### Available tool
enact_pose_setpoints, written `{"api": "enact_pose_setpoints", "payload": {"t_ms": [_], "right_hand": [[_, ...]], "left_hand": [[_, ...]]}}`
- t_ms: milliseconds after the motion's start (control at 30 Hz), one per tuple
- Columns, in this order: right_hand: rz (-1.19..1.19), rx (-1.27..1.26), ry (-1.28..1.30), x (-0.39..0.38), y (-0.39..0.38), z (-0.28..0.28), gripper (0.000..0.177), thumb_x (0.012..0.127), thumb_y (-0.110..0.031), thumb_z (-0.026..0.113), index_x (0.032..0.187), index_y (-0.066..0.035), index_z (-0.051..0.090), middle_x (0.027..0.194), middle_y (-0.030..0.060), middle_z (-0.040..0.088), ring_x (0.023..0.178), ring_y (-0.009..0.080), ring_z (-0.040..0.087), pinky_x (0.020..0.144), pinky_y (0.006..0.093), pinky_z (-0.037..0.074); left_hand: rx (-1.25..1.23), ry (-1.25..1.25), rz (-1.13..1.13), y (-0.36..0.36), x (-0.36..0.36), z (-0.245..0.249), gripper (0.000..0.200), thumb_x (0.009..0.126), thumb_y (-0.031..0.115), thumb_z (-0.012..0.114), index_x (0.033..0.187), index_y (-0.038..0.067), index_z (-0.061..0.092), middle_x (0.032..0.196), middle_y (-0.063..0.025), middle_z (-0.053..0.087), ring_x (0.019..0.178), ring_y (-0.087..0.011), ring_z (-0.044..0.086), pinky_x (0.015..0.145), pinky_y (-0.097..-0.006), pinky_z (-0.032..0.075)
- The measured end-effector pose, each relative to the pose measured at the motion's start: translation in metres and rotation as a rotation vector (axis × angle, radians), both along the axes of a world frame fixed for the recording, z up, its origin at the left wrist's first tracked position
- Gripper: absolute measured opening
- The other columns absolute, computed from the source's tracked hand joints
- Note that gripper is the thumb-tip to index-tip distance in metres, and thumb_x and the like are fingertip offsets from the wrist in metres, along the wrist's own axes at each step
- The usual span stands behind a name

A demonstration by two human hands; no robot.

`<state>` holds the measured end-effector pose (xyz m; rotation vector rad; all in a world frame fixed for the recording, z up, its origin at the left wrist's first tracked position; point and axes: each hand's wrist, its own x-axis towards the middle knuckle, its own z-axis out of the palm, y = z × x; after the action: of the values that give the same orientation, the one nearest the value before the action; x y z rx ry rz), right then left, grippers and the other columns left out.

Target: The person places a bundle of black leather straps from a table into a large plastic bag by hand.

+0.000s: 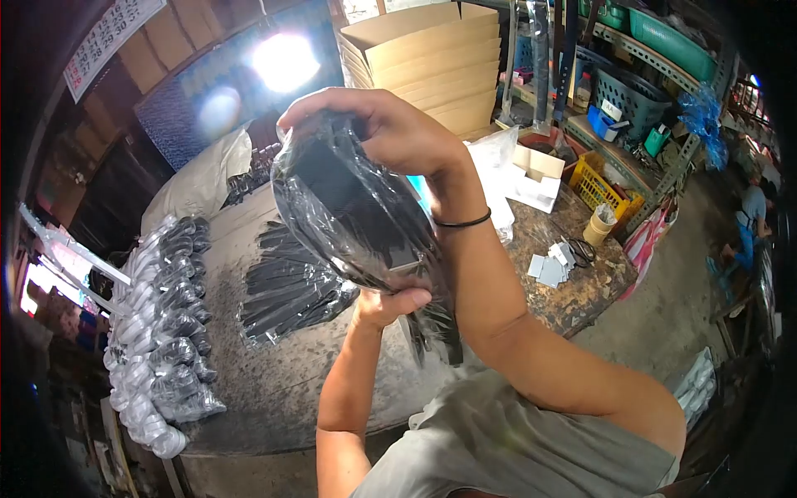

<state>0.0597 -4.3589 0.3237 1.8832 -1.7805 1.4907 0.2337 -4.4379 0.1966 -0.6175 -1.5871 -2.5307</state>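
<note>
So, right fingers (320, 100) clutch the top of the bagged black bundle (349, 199) while left fingers (410, 300) clasp its lower end

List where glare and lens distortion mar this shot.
Head view: the lamp is blown out to white; head view: bright reflections streak the plastic bag being held; head view: wide-lens distortion seems to bow the near edge of the table, and the corners fade to black.
</note>
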Motion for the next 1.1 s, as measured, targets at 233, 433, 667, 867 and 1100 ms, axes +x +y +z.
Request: {"api": "enact_pose_setpoints", "payload": {"t_ms": [233, 433, 667, 867, 1100], "right_hand": [[0.127, -0.032, 0.055, 0.034, -0.006, 0.023, 0.048, 0.071, 0.01, 0.057, 0.117, -0.003, 0.056, 0.114, 0.008, 0.058, 0.107, 0.0186, 0.055, 0.095, 0.0315, 0.042], [-0.108, 0.019, 0.145, 0.036, -0.004, 0.015, 0.041, 0.074, 0.005, 0.061, 0.114, -0.003, 0.058, 0.113, 0.0063, 0.06, 0.105, 0.0177, 0.056, 0.092, 0.0304, 0.043], [-0.093, -0.053, -0.025, 0.009, 0.002, -0.001, 0.037, 0.073, 0.005, 0.062, 0.109, -0.003, 0.061, 0.106, 0.0044, 0.062, 0.098, 0.0144, 0.057, 0.088, 0.0283, 0.045], [-0.094, -0.07, 0.085, 0.005, -0.013, 0.002, 0.035, 0.073, 0.003, 0.061, 0.108, -0.003, 0.062, 0.103, 0.0049, 0.064, 0.096, 0.0135, 0.058, 0.085, 0.0271, 0.045], [-0.099, 0.135, -0.055, -0.017, -0.049, -0.01, 0.042, 0.075, -0.001, 0.057, 0.117, -0.007, 0.056, 0.113, 0.0084, 0.06, 0.102, 0.0177, 0.057, 0.09, 0.0308, 0.042]], "left_hand": [[-0.122, 0.044, 0.164, -0.015, -0.009, -0.028, 0.039, 0.061, 0.003, 0.07, 0.098, 0.0, 0.06, 0.087, -0.0063, 0.062, 0.079, -0.0162, 0.058, 0.068, -0.0299, 0.048], [-0.01, -0.028, 0.198, -0.008, -0.015, -0.032, 0.037, 0.063, -0.001, 0.069, 0.098, 0.001, 0.058, 0.089, -0.0062, 0.062, 0.081, -0.017, 0.059, 0.072, -0.0307, 0.049], [-0.21, 0.009, 0.173, 0.012, -0.009, 0.003, 0.011, 0.068, -0.002, 0.07, 0.078, 0.002, 0.066, 0.079, -0.0027, 0.062, 0.076, -0.0149, 0.058, 0.073, -0.0295, 0.048], [-0.033, 0.066, 0.126, 0.005, -0.024, -0.016, 0.029, 0.069, -0.001, 0.07, 0.097, 0.001, 0.062, 0.094, -0.0046, 0.061, 0.089, -0.0176, 0.056, 0.084, -0.0319, 0.045], [0.347, -0.096, 0.011, -0.003, -0.038, -0.025, 0.041, 0.069, 0.005, 0.071, 0.107, 0.003, 0.056, 0.099, -0.0058, 0.061, 0.089, -0.019, 0.06, 0.08, -0.0322, 0.05]]}}
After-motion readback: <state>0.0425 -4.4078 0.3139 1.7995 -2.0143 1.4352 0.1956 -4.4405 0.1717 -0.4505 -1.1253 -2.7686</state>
